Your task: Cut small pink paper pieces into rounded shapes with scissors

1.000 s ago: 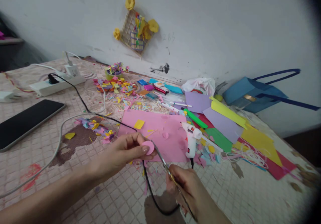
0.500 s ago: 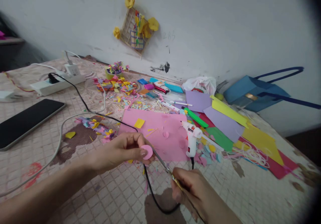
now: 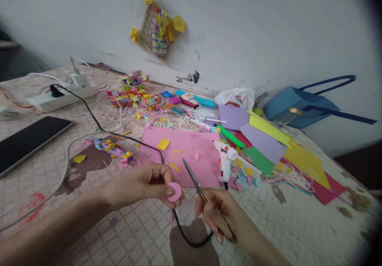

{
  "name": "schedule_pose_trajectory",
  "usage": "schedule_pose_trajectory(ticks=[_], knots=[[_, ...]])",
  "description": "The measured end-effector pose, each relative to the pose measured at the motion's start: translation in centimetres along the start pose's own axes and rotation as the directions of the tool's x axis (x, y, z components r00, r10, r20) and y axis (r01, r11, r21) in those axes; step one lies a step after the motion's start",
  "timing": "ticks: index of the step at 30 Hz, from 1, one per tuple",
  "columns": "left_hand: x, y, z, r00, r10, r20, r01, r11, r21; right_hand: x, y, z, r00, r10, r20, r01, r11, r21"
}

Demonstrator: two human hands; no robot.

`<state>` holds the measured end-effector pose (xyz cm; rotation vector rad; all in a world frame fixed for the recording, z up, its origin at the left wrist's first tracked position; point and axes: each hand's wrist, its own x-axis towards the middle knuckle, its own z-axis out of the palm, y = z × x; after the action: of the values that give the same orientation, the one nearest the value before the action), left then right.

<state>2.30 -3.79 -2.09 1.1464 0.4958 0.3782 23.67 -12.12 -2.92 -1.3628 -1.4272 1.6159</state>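
Between the thumb and fingers of my left hand (image 3: 149, 186) is a small round pink paper disc (image 3: 174, 192). My right hand (image 3: 222, 214) grips a pair of scissors (image 3: 193, 178) by the handles, its blades pointing up and away, apart from the disc. The blades look closed together. Beyond both hands lies a sheet of pink paper (image 3: 205, 166) with yellow scraps and small pink cut pieces on it. A white glue gun (image 3: 226, 158) rests at the sheet's right edge, its black cord looping below my hands.
A black phone (image 3: 32, 140) and a white power strip (image 3: 62, 98) are on the left. Heaps of paper scraps (image 3: 134, 99) lie at the back. Coloured paper sheets (image 3: 264, 142) and a tangle of white string (image 3: 294, 180) are on the right, near a blue bag (image 3: 298, 107).
The scissors have moved away from the pink disc and now point more upward. My left hand still holds the disc, slightly lower. The whole view has shifted a little.
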Motion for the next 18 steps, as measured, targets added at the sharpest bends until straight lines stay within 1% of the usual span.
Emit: schedule_pose_trajectory(ticks=[4,7,11,14,18], knots=[[-0.1,-0.5,0.5,0.992,-0.123,0.016,0.123,0.992,0.039,0.5,-0.4,0.6,1.000,-0.003,0.025,0.001,0.997,0.081],[-0.2,-0.8,0.8,0.981,-0.185,0.051,0.181,0.981,0.074,1.0,-1.1,1.4,0.998,-0.027,0.064,0.021,0.996,0.087],[-0.3,-0.9,1.0,0.971,-0.226,0.080,0.215,0.968,0.128,1.2,-1.4,2.0,0.994,-0.045,0.100,0.042,0.999,0.026],[-0.4,-1.0,1.1,0.964,-0.249,0.097,0.227,0.953,0.198,1.3,-1.1,2.1,0.993,-0.072,0.091,0.074,0.997,-0.024],[-0.5,-1.1,1.2,0.952,-0.291,0.095,0.259,0.932,0.253,1.5,-0.8,2.2,0.996,-0.037,0.087,0.042,0.998,-0.054]])
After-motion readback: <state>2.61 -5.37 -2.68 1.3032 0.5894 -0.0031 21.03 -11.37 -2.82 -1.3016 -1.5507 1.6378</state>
